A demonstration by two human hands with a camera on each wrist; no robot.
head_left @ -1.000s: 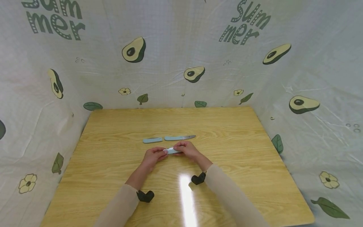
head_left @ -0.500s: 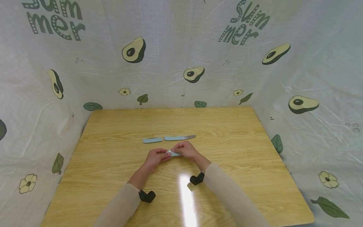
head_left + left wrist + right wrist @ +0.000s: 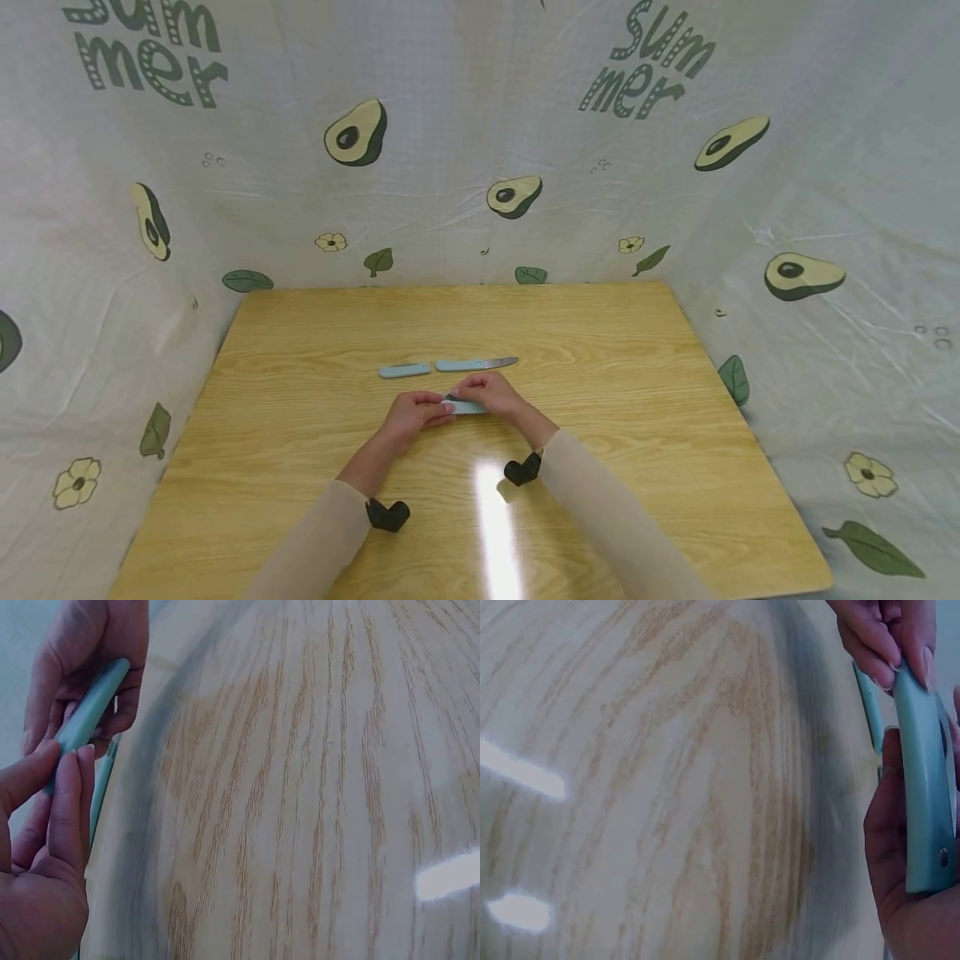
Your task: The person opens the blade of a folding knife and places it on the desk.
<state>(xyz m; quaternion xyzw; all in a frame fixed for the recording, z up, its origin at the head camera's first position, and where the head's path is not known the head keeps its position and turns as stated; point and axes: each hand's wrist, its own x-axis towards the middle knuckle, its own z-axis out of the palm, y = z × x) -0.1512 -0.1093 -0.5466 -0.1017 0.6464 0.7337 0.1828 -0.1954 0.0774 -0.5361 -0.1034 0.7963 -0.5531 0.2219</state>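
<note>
A light-blue folding knife is held between both hands near the middle of the table. My left hand pinches its left end between thumb and fingers. Around the other end, my right hand grips the handle, its fingertips at the upper edge where a dark sliver shows. In the right wrist view the blue handle has a rivet near its lower end, with the blade side partly hidden by the hand. Just beyond the hands lie a folded light-blue knife and another light-blue knife with its blade out to the right.
The wooden table has a bright light reflection in front of the hands. A pale curtain printed with avocados and leaves surrounds its back and sides. A black wrist device sits at the left cuff, another black device at the right.
My left hand has shifted slightly right along with the held knife, and a dark sliver now shows at its upper edge by the right fingertips. Both knives on the table stay put.
</note>
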